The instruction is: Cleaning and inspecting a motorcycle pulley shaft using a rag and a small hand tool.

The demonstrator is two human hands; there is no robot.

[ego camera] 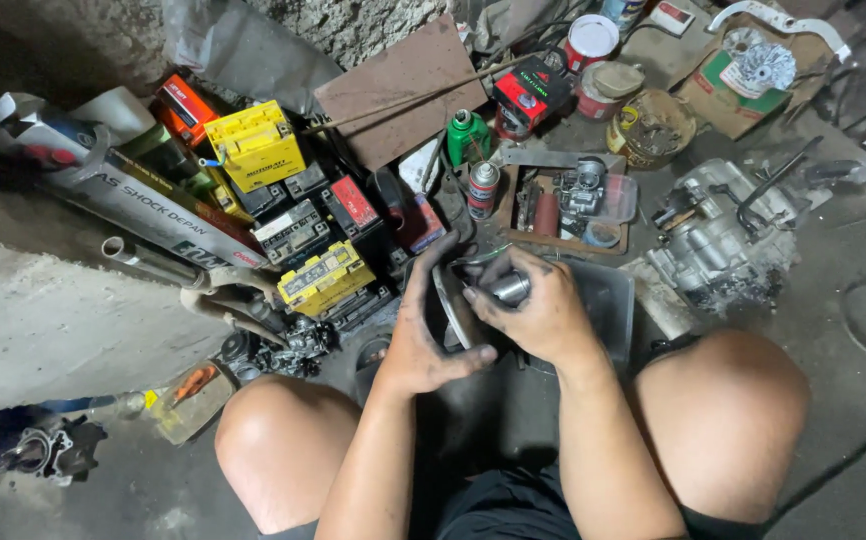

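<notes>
— Bare knees (283,440) frame the view from where I stand; between them both greasy hands work over the floor.

— What does the left hand (423,345) have?

— Its fingers are wrapped around the rim of a round metal disc (450,305), held on edge, thumb lying across the lower side.

— And the right hand (543,310)?

— Closed over a short shiny metal cylinder (509,288) at the disc's centre, fingers curled round it. Disc and cylinder touch, just above a dark plastic tub (608,300) on the floor.

— What's around them?

— Beyond the tub, a shallow tray (621,200) with a carburettor (583,190) in it, a spray can (482,190) and a green bottle (466,135) beside it. To the person's right sits an engine block (723,235). To the left, a heap of batteries: yellow ones (253,145), black ones, some red-topped. Further back, tins (590,40), a brown board (403,85) and a cardboard box (743,85) with a finned metal part on it.
</notes>
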